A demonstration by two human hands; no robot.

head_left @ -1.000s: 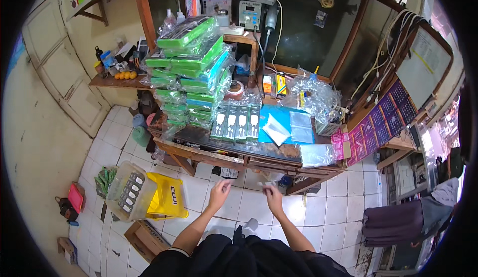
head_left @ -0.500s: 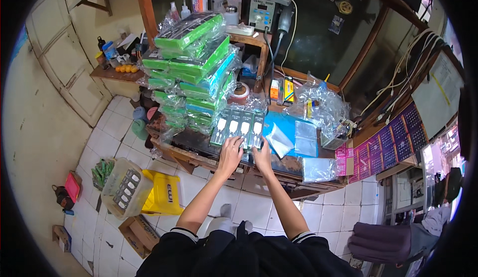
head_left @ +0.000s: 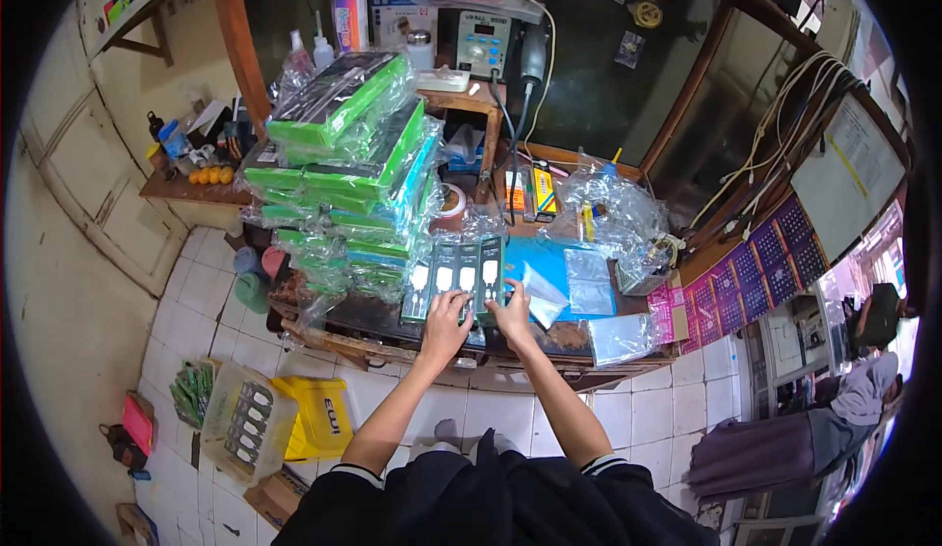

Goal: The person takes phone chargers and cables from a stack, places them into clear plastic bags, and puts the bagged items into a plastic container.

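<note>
1. The row of boxes (head_left: 446, 261) lay face up on the worktop (head_left: 571, 336), seemingly squared for alignment.
2. Left hand (head_left: 447, 328) rested on the row's near end, fingers slightly apart; right hand (head_left: 512, 320) touched its right edge, apparently steadying; finger closure there was indeterminable.
3. Labels showed white pictures; small print was illegible.

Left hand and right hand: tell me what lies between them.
In the head view, the near end of the boxes lies between the left hand and right hand.
</note>
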